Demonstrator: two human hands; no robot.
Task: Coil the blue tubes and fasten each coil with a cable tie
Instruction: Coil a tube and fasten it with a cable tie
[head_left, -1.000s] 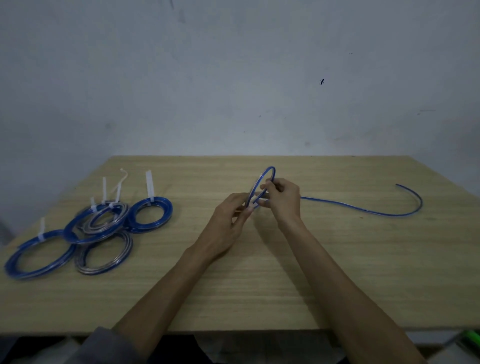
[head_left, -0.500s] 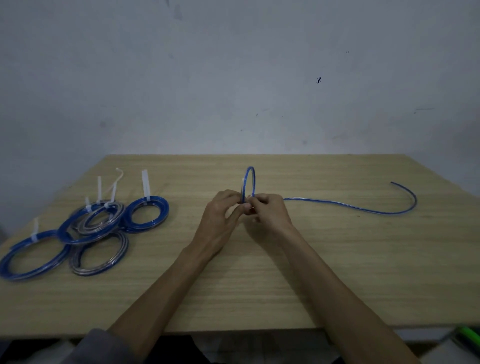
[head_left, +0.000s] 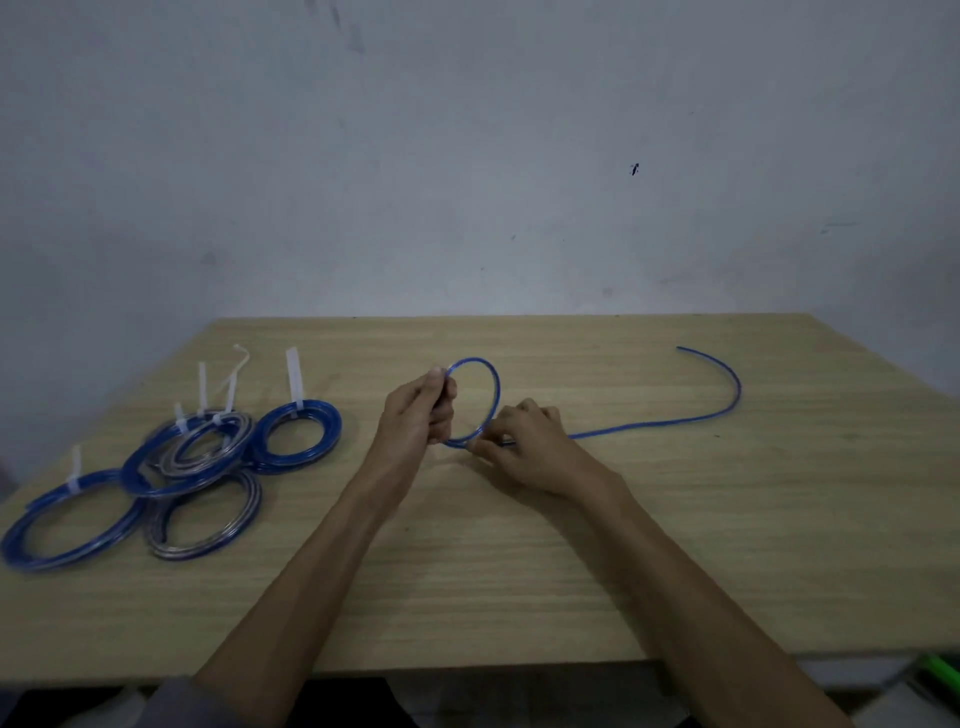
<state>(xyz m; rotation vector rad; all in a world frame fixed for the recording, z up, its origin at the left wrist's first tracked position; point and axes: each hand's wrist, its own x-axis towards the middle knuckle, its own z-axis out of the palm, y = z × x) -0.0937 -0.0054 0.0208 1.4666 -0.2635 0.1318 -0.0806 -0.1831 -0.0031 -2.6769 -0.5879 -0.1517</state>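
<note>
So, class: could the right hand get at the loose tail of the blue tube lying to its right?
Probably yes. The right hand already pinches the blue tube at the loop's base, and the tail runs rightward over bare table with nothing across it, though its far end may need a stretch.

Tied coils (head_left: 171, 467) crowd the table's (head_left: 519, 587) left; loose blue tube (head_left: 675, 423) crosses right of centre; near half bare.
</note>
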